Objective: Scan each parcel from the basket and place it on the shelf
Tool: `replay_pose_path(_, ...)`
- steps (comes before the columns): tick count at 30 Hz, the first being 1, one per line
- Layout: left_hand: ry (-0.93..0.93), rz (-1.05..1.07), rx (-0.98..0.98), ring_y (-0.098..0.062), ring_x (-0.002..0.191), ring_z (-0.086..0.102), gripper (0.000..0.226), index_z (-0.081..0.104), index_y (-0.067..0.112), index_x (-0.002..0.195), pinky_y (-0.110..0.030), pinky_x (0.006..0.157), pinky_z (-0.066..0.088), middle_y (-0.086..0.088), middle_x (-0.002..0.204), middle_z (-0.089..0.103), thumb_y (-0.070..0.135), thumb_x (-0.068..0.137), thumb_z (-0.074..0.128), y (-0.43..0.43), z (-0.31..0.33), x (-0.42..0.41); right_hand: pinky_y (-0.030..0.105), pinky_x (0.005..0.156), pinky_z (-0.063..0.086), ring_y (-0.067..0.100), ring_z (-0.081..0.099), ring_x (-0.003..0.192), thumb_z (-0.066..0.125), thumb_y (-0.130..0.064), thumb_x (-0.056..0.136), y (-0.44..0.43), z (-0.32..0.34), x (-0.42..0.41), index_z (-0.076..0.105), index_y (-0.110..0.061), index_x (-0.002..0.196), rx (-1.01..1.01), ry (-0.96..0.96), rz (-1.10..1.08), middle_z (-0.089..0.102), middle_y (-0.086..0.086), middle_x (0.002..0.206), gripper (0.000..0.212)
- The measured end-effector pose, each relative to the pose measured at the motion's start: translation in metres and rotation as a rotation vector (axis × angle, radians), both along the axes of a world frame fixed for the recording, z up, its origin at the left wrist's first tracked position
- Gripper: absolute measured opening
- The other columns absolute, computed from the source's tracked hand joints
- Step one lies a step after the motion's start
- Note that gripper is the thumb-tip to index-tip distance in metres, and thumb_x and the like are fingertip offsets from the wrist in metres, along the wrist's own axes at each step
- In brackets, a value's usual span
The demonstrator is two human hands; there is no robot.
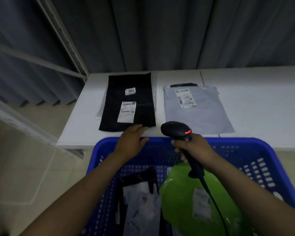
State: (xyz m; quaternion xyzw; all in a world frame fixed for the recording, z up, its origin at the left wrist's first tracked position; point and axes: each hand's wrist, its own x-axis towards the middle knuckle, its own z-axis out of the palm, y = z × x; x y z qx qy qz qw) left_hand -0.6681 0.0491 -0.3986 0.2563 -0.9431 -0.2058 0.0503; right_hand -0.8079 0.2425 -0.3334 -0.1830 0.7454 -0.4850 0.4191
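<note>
Flat black parcel (128, 103), two white labels (126, 111)

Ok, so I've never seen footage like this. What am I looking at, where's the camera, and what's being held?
There is no machine here. These are a person's two bare arms, filmed by one wide-angle camera worn on their head, looking forward and down. The left hand rests with straight fingers on the near edge of a black parcel, which lies on the white shelf beside a grey parcel. The right hand grips a corded barcode scanner with its red light on. Below is a blue basket holding a green parcel and a few others.
</note>
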Motion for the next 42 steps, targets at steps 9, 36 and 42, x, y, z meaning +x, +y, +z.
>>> replay_pose_path(9, -0.175, 0.162, 0.255, -0.036, 0.116, 0.056, 0.058, 0.055, 0.004, 0.132, -0.051, 0.095, 0.050, -0.020, 0.129, 0.058, 0.036, 0.084, 0.053, 0.097, -0.158, 0.120, 0.018, 0.038, 0.039, 0.009, 0.049, 0.031, 0.072, -0.014, 0.086, 0.070, -0.088, 0.055, 0.060, -0.007, 0.074, 0.226, -0.065, 0.027, 0.059, -0.009, 0.041, 0.018)
replay_pose_path(36, 0.250, 0.611, 0.931, -0.022, 0.087, 0.066, 0.017, 0.065, 0.012, 0.110, -0.035, 0.073, 0.055, -0.009, 0.103, 0.069, 0.011, 0.098, 0.053, 0.158, -0.072, 0.119, 0.027, 0.057, 0.045, 0.019, 0.057, 0.056, 0.074, -0.011, 0.083, 0.130, -0.039, 0.094, 0.065, -0.011, 0.077, 0.019, -0.217, -0.156, 0.063, 0.008, 0.068, 0.011)
replay_pose_path(42, 0.336, 0.310, 0.883, -0.013, 0.081, 0.071, 0.021, 0.065, 0.028, 0.103, -0.027, 0.065, 0.056, 0.005, 0.091, 0.074, 0.010, 0.096, 0.056, 0.185, 0.066, 0.113, 0.026, 0.058, 0.045, 0.012, 0.058, 0.056, 0.069, -0.008, 0.085, 0.172, 0.030, 0.097, 0.067, -0.012, 0.080, -0.200, -0.288, -0.185, 0.063, -0.001, 0.060, 0.007)
